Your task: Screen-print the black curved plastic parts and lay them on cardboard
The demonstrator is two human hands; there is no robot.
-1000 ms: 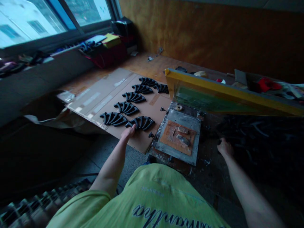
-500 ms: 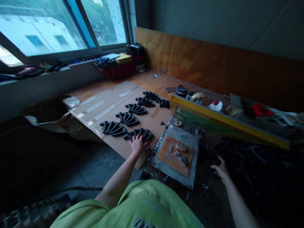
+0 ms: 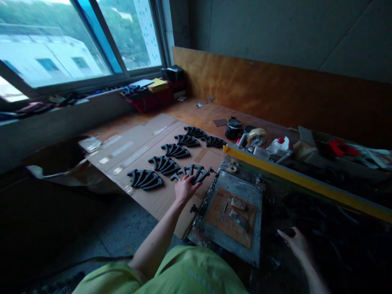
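Observation:
Palm down over the cardboard sheet (image 3: 147, 139), my left hand (image 3: 184, 190) has thumb and fingers closed around a black curved piece at the near right end of a fanned group (image 3: 180, 173). Similar fans of black curved pieces (image 3: 145, 179) lie in rows beside it. My right hand (image 3: 297, 241) is low on the right, beyond the metal plate (image 3: 255, 249). Between its thumb and fingers is a small dark piece (image 3: 288, 232), its shape lost in shadow. On the plate, a brown board (image 3: 214, 210) carries small blocks (image 3: 239, 220).
A yellow-edged frame (image 3: 294, 179) slants across the right side. Behind it stand a black tub (image 3: 233, 128), a tape roll (image 3: 257, 136) and a cardboard box (image 3: 309, 145). Dark pieces (image 3: 346, 228) lie in shadow at right. A wooden panel (image 3: 260, 85) backs the table.
My left hand has shifted right along the fan and closed on a piece. My right hand now has a dark piece. The yellow-edged frame sits lower, its green panel out of sight.

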